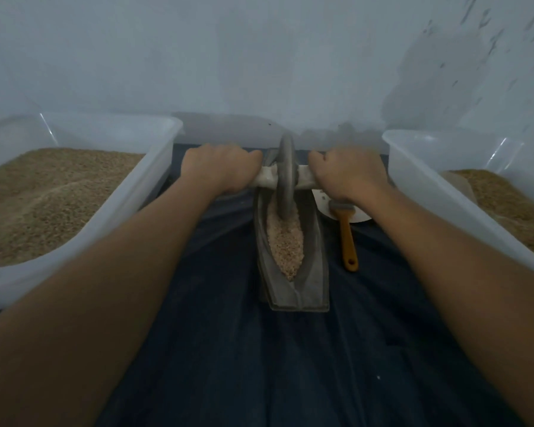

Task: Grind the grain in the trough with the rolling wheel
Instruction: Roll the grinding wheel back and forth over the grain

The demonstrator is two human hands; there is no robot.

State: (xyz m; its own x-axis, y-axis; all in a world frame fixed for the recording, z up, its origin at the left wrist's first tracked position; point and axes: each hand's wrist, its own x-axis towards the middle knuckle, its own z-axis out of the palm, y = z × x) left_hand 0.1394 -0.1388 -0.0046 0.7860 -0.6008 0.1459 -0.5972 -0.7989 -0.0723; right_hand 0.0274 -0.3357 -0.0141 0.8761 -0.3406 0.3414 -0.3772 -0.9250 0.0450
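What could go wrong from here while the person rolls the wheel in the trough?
1. The wheel stands at the far end of the trough, close to the wall; a further push might run it off that end.
2. Grain lies heaped toward the near tip, so the return stroke could spill some onto the dark cloth.
3. The right hand is just above the brush and may knock it.

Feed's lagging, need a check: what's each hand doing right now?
Left hand: gripping the left end of the wheel axle.
Right hand: gripping the right end of the axle.
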